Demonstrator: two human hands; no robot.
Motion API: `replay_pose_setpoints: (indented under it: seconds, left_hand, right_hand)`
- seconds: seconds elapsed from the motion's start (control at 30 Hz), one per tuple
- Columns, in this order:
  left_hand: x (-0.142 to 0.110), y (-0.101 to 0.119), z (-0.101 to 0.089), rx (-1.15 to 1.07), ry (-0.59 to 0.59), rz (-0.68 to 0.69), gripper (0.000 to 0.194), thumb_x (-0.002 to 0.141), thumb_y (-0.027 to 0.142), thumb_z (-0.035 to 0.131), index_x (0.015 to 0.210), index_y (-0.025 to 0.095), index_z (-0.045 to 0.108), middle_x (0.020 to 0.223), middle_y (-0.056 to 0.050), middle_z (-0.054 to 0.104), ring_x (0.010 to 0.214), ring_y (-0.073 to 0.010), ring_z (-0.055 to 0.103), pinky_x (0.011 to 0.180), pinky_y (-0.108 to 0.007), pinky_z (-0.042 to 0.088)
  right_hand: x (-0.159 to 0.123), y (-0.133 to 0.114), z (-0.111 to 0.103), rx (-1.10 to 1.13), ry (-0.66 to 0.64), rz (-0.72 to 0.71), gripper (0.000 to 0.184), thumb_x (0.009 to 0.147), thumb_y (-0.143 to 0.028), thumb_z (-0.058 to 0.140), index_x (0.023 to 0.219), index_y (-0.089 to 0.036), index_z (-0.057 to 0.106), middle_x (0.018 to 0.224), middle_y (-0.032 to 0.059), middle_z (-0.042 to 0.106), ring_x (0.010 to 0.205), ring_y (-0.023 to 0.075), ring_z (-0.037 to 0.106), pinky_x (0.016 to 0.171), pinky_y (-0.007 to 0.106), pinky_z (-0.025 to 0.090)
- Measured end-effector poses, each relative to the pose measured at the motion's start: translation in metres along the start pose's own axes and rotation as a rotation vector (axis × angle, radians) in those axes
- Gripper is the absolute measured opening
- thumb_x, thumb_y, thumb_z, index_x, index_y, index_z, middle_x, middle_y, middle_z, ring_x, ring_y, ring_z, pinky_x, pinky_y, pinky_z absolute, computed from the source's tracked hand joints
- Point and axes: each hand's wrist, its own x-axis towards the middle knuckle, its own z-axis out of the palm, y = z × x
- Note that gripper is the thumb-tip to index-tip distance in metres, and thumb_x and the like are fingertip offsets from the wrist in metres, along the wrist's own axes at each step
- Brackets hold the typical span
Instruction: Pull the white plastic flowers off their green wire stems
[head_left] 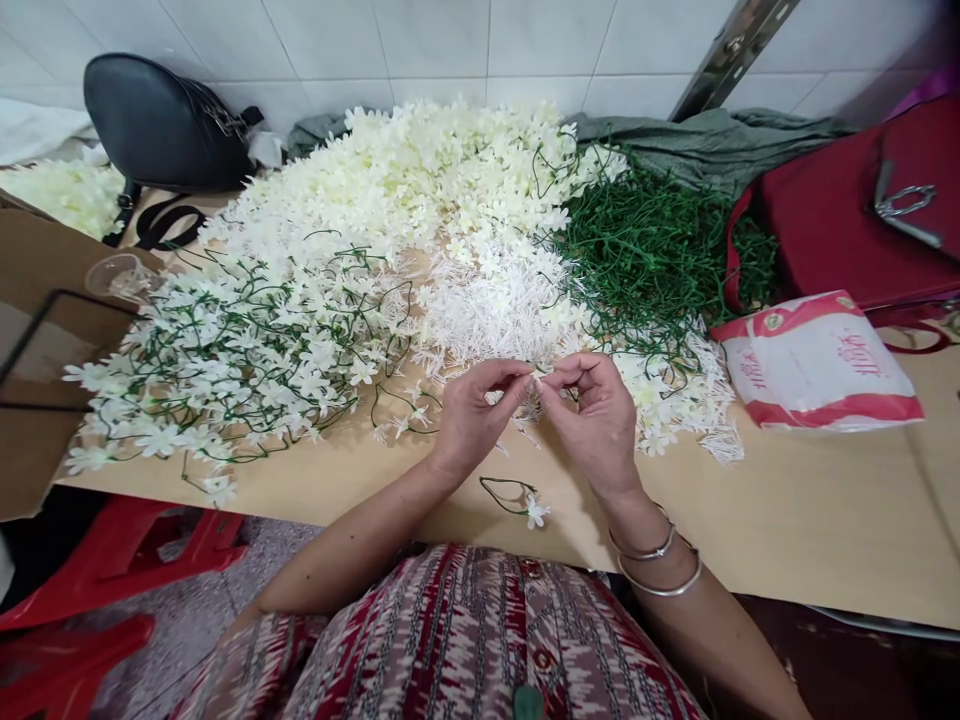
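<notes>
My left hand (476, 410) and my right hand (596, 415) meet at the fingertips above the table's near part. Both pinch a small artificial flower piece (535, 376), whitish with a trace of green. Most of it is hidden by the fingers. Below them on the table lies one white artificial flower (535, 512) on a looped green stem. Just beyond my fingers spreads a pile of thin white plastic stamens (495, 310). Loose cream petals (420, 160) are heaped behind it. Green plastic stems (652, 240) form a tangled heap to the right.
Joined flowers with green stems (247, 350) cover the table's left. A black backpack (169, 120) and a cardboard box (45, 300) stand at far left. On the right are a red bag (832, 210) and a red-and-white packet (821, 365). Red stools (142, 560) stand below the left edge.
</notes>
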Motion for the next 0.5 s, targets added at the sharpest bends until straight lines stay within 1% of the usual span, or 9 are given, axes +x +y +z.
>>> replay_pose_setpoints:
  seconds: [0.13,0.27,0.4,0.5]
  left_hand:
    - [0.0,-0.0002,0.0014,-0.008,0.019,0.03,0.008,0.095,0.024,0.07,0.099,0.021,0.077,0.096,-0.005,0.081,0.082,-0.0138,0.076,0.078,-0.027,0.063]
    - [-0.002,0.0025,0.0034,0.055,0.048,0.107,0.008,0.096,0.025,0.07,0.099,0.021,0.077,0.091,-0.004,0.081,0.08,-0.0131,0.075,0.076,-0.026,0.062]
    - [-0.0016,0.0029,0.0035,0.08,0.034,0.14,0.007,0.096,0.023,0.07,0.098,0.02,0.076,0.088,-0.004,0.08,0.079,-0.0126,0.074,0.074,-0.025,0.06]
    - [-0.0005,0.0009,0.0037,0.041,0.024,0.098,0.008,0.096,0.024,0.07,0.1,0.02,0.076,0.092,-0.004,0.08,0.081,-0.0131,0.075,0.077,-0.026,0.062]
  right_hand:
    - [-0.0005,-0.0018,0.0018,-0.007,0.049,0.019,0.026,0.082,-0.025,0.074,0.102,-0.025,0.056,0.08,-0.0029,0.067,0.077,0.0174,0.064,0.081,0.036,0.052]
    - [-0.0006,-0.0025,0.0025,0.003,0.105,0.035,0.025,0.081,-0.021,0.071,0.1,-0.026,0.055,0.08,-0.0031,0.065,0.075,0.0169,0.063,0.079,0.036,0.051]
    - [0.0001,-0.0019,0.002,0.012,0.088,0.044,0.025,0.081,-0.022,0.071,0.101,-0.027,0.056,0.08,-0.0033,0.064,0.076,0.0169,0.063,0.079,0.035,0.051]
    - [0.0006,-0.0022,0.0018,0.033,0.05,0.035,0.026,0.083,-0.024,0.073,0.103,-0.026,0.056,0.079,-0.0038,0.066,0.077,0.0167,0.063,0.084,0.036,0.051]
